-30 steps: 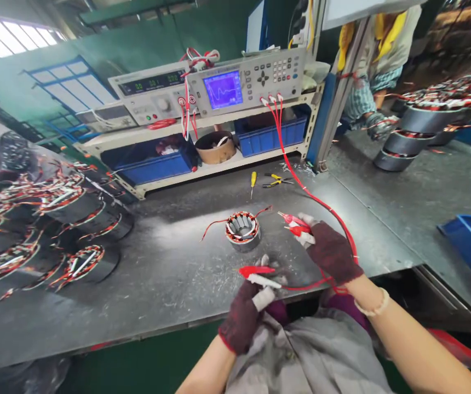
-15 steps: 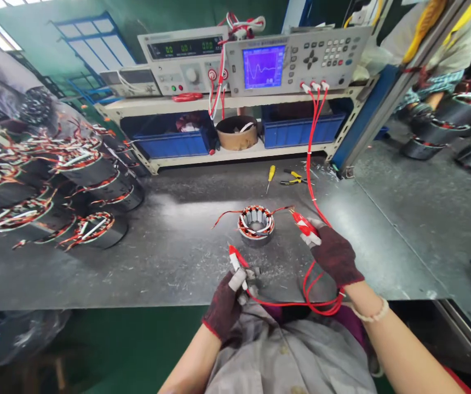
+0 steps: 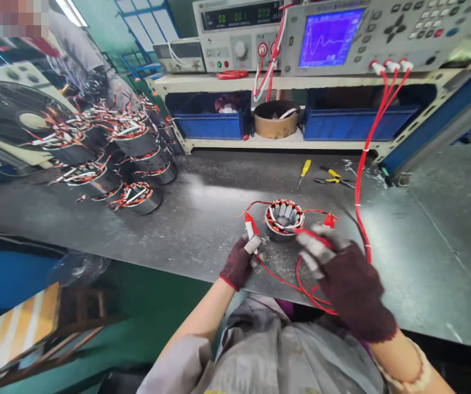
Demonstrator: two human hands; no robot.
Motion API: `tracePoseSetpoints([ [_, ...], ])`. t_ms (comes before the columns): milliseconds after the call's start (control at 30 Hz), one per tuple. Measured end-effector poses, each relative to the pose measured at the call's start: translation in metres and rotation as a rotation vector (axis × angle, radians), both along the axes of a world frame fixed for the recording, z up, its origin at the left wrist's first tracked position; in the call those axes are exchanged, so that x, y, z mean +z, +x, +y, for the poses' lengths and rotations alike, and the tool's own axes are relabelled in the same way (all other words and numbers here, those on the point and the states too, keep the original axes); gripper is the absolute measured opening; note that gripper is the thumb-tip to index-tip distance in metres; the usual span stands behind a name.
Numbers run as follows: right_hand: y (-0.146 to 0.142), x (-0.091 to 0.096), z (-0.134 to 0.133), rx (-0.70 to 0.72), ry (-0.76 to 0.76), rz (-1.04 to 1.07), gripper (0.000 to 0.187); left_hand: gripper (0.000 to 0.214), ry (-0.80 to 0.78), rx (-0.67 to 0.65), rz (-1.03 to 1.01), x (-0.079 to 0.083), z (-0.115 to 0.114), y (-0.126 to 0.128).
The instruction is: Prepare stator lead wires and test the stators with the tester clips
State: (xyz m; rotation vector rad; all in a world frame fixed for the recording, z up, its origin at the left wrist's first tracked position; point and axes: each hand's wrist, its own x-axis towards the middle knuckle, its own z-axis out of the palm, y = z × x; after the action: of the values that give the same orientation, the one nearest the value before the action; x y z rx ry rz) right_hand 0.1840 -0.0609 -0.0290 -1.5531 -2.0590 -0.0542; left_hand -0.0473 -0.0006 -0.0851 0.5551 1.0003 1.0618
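Left hand (image 3: pixel 241 260): wearing a maroon glove with pale fingertips, it is pinching a slim red-and-white spring clip (image 3: pixel 251 226), whose rear end the fingers are hiding.
Right hand (image 3: pixel 352 287): gloved alike, it is gripping a red pointed clip (image 3: pixel 314 237) in blurred fingers that are covering most of it.
Stator: a dark grey metal ring with orange-and-white windings (image 3: pixel 285 212) is standing on the grey metal bench (image 3: pixel 206 224), between the hands and slightly beyond them.
Wire ends: one thin reddish lead (image 3: pixel 256 204) is reaching left, near the left hand's clip; contact is too small to tell. Another lead (image 3: pixel 315 211) is running right to a second red clip (image 3: pixel 329 220), its lower part disappearing behind the right fingers.
Red cables (image 3: pixel 361 175): they are hanging from the grey tester with a blue screen (image 3: pixel 332 38), whose top the frame is cutting off.
Tools: a yellow-handled screwdriver (image 3: pixel 305 167) and yellow-and-black pliers (image 3: pixel 334 176) are lying farther off.
Far left: stacked wound stators (image 3: pixel 137 145) are partly blocking a person's gloved hand (image 3: pixel 96 85); a large fan (image 3: pixel 9 120) is running out of frame.
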Motion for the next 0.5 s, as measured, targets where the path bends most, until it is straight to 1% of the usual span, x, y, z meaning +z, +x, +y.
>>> tracePoseSetpoints([
  [67, -0.027, 0.003, 0.007, 0.127, 0.031, -0.139, 0.056, 0.052, 0.025, -0.002, 0.030, -0.002, -0.004, -0.003],
  [100, -0.037, 0.003, 0.013, 0.160, 0.052, -0.198, 0.058, 0.053, 0.030, 0.000, 0.039, -0.002, -0.005, -0.004],
  [167, -0.049, -0.001, 0.025, 0.167, 0.105, -0.284, 0.058, 0.054, 0.031, -0.001, 0.047, -0.003, -0.006, -0.006],
  [233, -0.051, -0.007, 0.033, 0.167, 0.133, -0.339, 0.056, 0.055, 0.039, -0.005, 0.049, -0.003, -0.006, -0.007],
  [333, -0.048, -0.011, 0.038, 0.198, 0.152, -0.367, 0.054, 0.055, 0.077, -0.015, 0.077, -0.002, -0.005, -0.008],
  [500, -0.046, -0.006, 0.038, 0.215, 0.286, -0.409, 0.048, 0.055, 0.135, -0.035, 0.189, 0.000, -0.003, -0.010],
])
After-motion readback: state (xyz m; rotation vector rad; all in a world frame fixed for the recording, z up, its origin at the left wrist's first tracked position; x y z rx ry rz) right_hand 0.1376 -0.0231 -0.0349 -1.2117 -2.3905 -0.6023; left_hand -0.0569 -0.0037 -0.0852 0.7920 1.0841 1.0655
